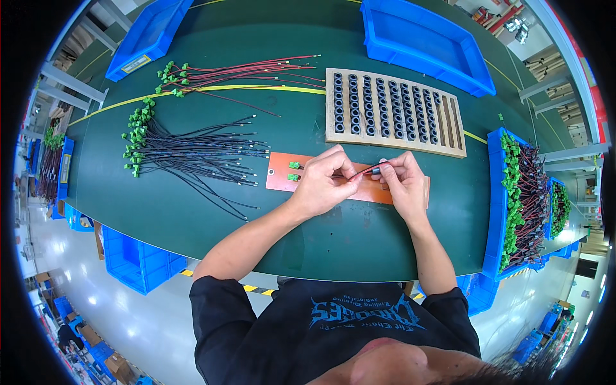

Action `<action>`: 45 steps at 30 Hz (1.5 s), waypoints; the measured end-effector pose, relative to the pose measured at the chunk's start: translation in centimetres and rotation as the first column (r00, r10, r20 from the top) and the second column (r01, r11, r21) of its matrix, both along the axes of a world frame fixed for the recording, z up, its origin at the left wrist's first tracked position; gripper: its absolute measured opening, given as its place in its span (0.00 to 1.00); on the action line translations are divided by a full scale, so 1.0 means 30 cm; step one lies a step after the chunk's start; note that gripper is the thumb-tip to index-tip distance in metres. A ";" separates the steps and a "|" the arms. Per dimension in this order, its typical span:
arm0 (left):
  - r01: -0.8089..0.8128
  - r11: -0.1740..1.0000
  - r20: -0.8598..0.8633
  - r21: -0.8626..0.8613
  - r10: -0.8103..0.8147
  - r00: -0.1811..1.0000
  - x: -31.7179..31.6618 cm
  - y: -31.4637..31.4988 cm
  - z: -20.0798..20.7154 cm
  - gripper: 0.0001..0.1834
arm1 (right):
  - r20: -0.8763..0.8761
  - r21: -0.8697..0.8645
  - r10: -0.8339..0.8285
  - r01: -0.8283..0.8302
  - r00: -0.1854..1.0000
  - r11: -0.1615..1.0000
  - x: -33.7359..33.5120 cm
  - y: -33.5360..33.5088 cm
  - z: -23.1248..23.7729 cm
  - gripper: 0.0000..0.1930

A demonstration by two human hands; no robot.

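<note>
Two green connectors [294, 165] sit at the left end of an orange board [280, 182] lying in front of me. Over its middle, my left hand [325, 182] is closed, thumb against fingers, pinching thin red and black wires [364, 172]. These wires run across to my right hand [404, 182]. Its thumb and fingers are closed on a small grey cylinder [376, 171], mostly covered by the fingertips. Whether the wires pass through the cylinder or beside it, I cannot tell.
Beyond the board lies a wooden rack [394, 146] with rows of black rings. Black wires [192, 147] and red wires [250, 69] with green connectors are spread at left. Blue bins stand at the back [430, 58], back left [144, 38] and right [494, 212], the right one full of wires.
</note>
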State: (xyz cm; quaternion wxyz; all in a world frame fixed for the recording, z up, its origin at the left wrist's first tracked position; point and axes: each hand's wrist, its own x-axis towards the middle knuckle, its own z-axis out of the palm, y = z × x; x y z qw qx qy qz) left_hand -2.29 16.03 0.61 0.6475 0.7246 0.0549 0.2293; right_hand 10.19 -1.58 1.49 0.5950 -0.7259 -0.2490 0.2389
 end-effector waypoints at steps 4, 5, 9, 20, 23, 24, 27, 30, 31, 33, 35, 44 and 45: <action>0.013 1.000 -0.012 -0.028 -0.013 1.000 0.003 -0.003 0.004 0.11 | -0.002 0.019 -0.007 0.008 1.000 1.000 -0.002 0.000 -0.003 0.08; 0.015 0.999 -0.012 -0.036 -0.015 1.000 0.004 -0.004 0.003 0.11 | 0.004 0.028 -0.004 0.004 1.000 1.000 -0.001 0.000 -0.005 0.08; 0.043 0.998 -0.020 -0.046 -0.043 0.999 0.009 0.000 -0.017 0.11 | 0.004 0.027 -0.002 0.002 1.000 1.000 0.000 0.001 -0.005 0.08; 0.055 0.993 -0.033 -0.100 -0.059 0.998 0.012 0.001 -0.015 0.11 | -0.041 0.016 0.013 -0.013 0.999 1.000 0.005 -0.005 0.002 0.08; 0.055 0.991 -0.024 -0.121 -0.058 0.998 0.013 0.003 -0.019 0.10 | -0.060 0.038 0.024 -0.022 0.998 0.999 0.006 -0.003 0.009 0.07; 0.064 0.992 -0.031 -0.104 -0.068 0.997 0.013 0.005 -0.021 0.10 | -0.053 0.048 0.025 -0.022 0.998 0.999 0.007 -0.005 0.006 0.07; 0.068 0.996 -0.055 -0.055 -0.071 0.996 0.015 0.004 -0.018 0.10 | -0.031 0.102 0.036 -0.033 0.999 0.994 0.017 -0.012 -0.020 0.07; 0.050 0.998 -0.055 -0.040 -0.052 0.997 0.012 0.005 -0.016 0.09 | -0.036 0.091 0.046 -0.042 0.998 0.995 0.017 -0.014 -0.009 0.06; 0.043 0.998 -0.051 -0.040 -0.045 0.998 0.012 0.006 -0.017 0.09 | -0.042 0.075 0.047 -0.044 0.998 0.996 0.017 -0.015 -0.002 0.06; 0.033 0.998 -0.036 -0.048 -0.034 0.999 0.016 0.011 -0.028 0.09 | -0.071 0.064 0.059 -0.054 0.996 0.996 0.021 -0.015 0.000 0.06; 0.013 0.999 -0.034 -0.053 -0.015 0.999 0.017 0.011 -0.032 0.09 | -0.073 0.061 0.058 -0.054 0.996 0.997 0.020 -0.014 -0.003 0.07; -0.007 1.000 -0.085 -0.025 0.005 0.996 0.022 0.004 -0.002 0.10 | -0.026 0.084 0.052 -0.050 0.998 0.995 0.015 -0.012 -0.014 0.08; 0.001 0.997 -0.063 -0.077 -0.006 0.998 0.023 0.006 -0.018 0.10 | -0.026 0.076 0.048 -0.045 0.999 0.996 0.012 -0.009 -0.005 0.08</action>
